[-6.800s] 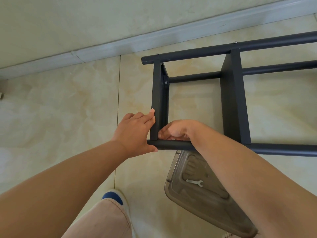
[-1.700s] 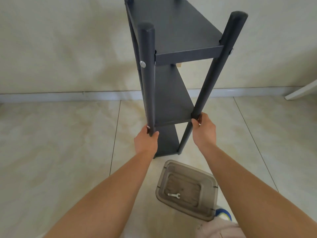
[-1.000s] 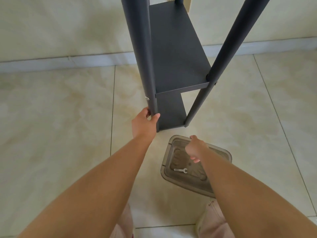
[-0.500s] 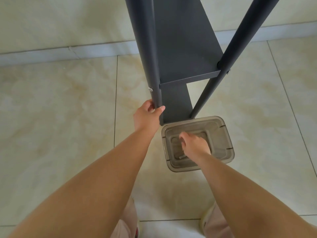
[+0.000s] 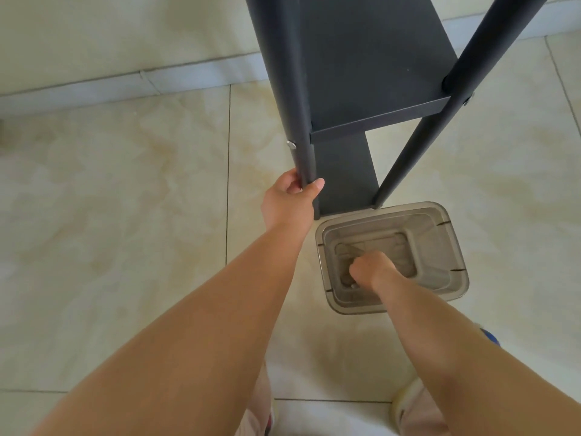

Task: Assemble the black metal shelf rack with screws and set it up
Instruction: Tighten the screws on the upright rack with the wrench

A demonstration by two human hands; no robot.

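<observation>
The black metal shelf rack (image 5: 371, 58) stands upright on the tiled floor, close to the wall. My left hand (image 5: 289, 202) grips its front left post (image 5: 283, 73) low down, just under a silver screw head (image 5: 291, 144). My right hand (image 5: 372, 269) is down inside the clear plastic bin (image 5: 452, 247) in front of the rack. Its fingers are curled over the small silver wrench (image 5: 353, 286), of which only a tip shows.
The bin stands against the rack's front feet. A white skirting board (image 5: 125, 86) runs along the wall behind. My shoes (image 5: 415, 410) are at the bottom edge, with beige floor tiles (image 5: 110, 215) to the left and right.
The rack went from lying on its side to standing upright. My right hand let go of the right post and reached down into the bin, curling over the wrench. My left hand stayed on the left post.
</observation>
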